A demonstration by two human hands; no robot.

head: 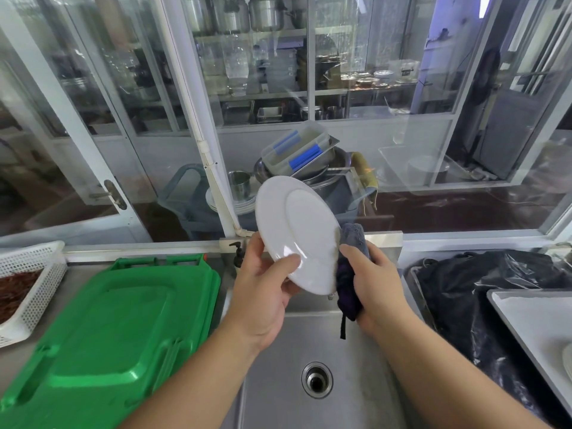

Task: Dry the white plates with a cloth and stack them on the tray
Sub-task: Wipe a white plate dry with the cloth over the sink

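Round white ceramic plate (297,233) is held tilted in the centre of the frame, above a stainless steel sink (356,382), face turned toward the camera. Left hand (263,289) grips its lower left rim, thumb on the face, fingers curled behind. Right hand (371,283) clutches a bunched dark purple-grey cloth (351,274), pressed against the plate's lower right edge; a loose strap of the cloth hangs down over the basin. Round drain (317,380) sits low centre in the sink.

Lower left: stacked green plastic trays (123,320), upside down on the counter. Far left edge: white perforated plastic basket (34,280) with reddish-brown stuff inside (cannot tell what). Small dark pump bottle (237,255) stands at the sink's back edge, just left of the left hand.

Right side: crumpled black plastic bag (483,289), and at the lower right corner a flat white tray (532,323), with the edge of a white plate (568,360) on it at the frame border.

Behind the glass, centre: grey tub (192,205) holding a stack of white plates (241,205), a steel cup (240,184), metal bowls, and a clear container with blue clips (297,150) on top. Shelves of pots and containers fill the upper centre.
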